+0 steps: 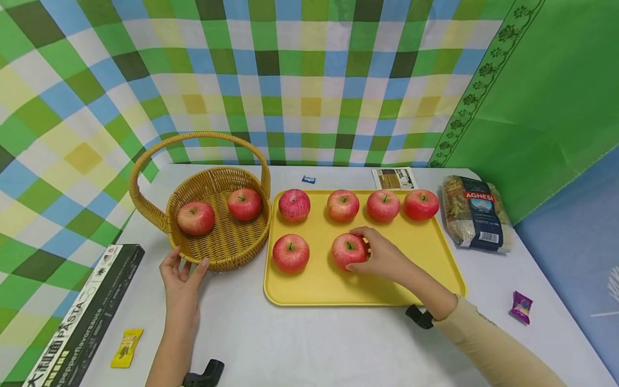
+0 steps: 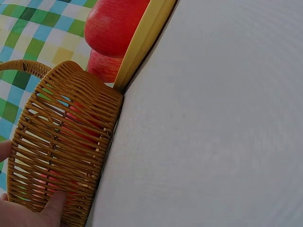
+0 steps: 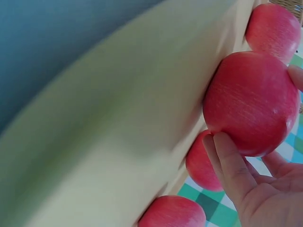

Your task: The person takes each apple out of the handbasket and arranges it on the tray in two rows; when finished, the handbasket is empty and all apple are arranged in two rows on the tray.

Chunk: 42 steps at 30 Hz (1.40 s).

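My right hand [image 1: 379,257] holds a red apple [image 1: 349,250] over the yellow tray [image 1: 319,293], thumb and fingers spread around its right side. In the right wrist view the fingers [image 3: 232,163] lie against that apple [image 3: 251,101]. Another apple [image 1: 290,253] sits to its left; several more, including a darker red one [image 1: 294,205], line the tray's far side. My left hand [image 1: 182,279] touches the near side of the wicker basket [image 1: 217,174]. Its thumb [image 2: 56,203] presses the woven wall. Inside are two apples, one left [image 1: 195,217] and one right [image 1: 244,204].
A pasta bag [image 1: 476,212] lies right of the tray. A long dark box [image 1: 92,317] and a yellow packet [image 1: 127,348] lie at left. A purple packet [image 1: 521,307] is at right. Behind the tray are a small blue packet [image 1: 308,179] and a printed card [image 1: 394,178].
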Motion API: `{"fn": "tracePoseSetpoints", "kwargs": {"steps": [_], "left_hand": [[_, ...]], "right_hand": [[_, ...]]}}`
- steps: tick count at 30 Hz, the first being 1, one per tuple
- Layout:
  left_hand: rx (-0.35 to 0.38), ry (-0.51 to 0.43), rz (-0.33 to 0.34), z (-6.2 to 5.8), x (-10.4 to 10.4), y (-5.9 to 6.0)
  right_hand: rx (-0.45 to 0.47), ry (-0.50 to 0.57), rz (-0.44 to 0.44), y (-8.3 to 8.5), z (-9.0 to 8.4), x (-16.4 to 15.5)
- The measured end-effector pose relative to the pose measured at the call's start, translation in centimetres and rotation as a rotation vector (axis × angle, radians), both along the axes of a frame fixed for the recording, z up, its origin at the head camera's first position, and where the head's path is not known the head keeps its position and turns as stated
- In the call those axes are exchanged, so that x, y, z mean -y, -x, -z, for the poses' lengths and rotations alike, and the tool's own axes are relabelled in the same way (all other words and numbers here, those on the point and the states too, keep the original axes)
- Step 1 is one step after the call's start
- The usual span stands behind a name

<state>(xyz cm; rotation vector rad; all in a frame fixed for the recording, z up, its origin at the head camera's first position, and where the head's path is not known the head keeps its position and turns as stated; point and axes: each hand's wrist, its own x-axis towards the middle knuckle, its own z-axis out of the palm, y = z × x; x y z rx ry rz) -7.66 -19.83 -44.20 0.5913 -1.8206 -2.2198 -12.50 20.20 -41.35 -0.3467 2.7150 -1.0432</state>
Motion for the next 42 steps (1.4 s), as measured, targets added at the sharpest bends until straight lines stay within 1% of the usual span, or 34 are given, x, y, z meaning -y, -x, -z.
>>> {"fn": "tracePoseSetpoints", "kwargs": {"steps": [10, 16, 19, 25, 30, 34, 38, 42], "left_hand": [[0.015, 0.007, -0.01, -0.2, -0.1, 0.0], [0.019, 0.011, -0.014, -0.3, -0.2, 0.0], [0.023, 0.011, -0.014, -0.3, -0.3, -0.1], [0.025, 0.008, -0.015, -0.3, -0.2, 0.0], [0.018, 0.008, -0.009, -0.4, -0.2, 0.0], [0.013, 0.007, -0.005, -0.5, -0.2, 0.0], [0.007, 0.0, -0.008, -0.4, -0.2, -0.1], [-0.004, -0.001, -0.008, -0.4, -0.2, 0.0]], "right_hand": [[0.022, -0.049, -0.025, 0.1, -0.7, 0.1], [0.031, -0.098, -0.061, 0.4, -2.1, 0.0], [0.025, -0.099, -0.074, 0.7, -3.0, 0.0], [0.005, -0.052, -0.086, 1.2, -4.7, 0.2], [-0.024, -0.014, -0.078, 1.6, -5.7, 1.2], [-0.025, -0.012, -0.062, 1.9, -6.5, 2.8], [-0.065, 0.009, -0.09, 2.3, -7.3, 4.9], [-0.106, 0.102, -0.144, 2.9, -7.8, 7.3]]}}
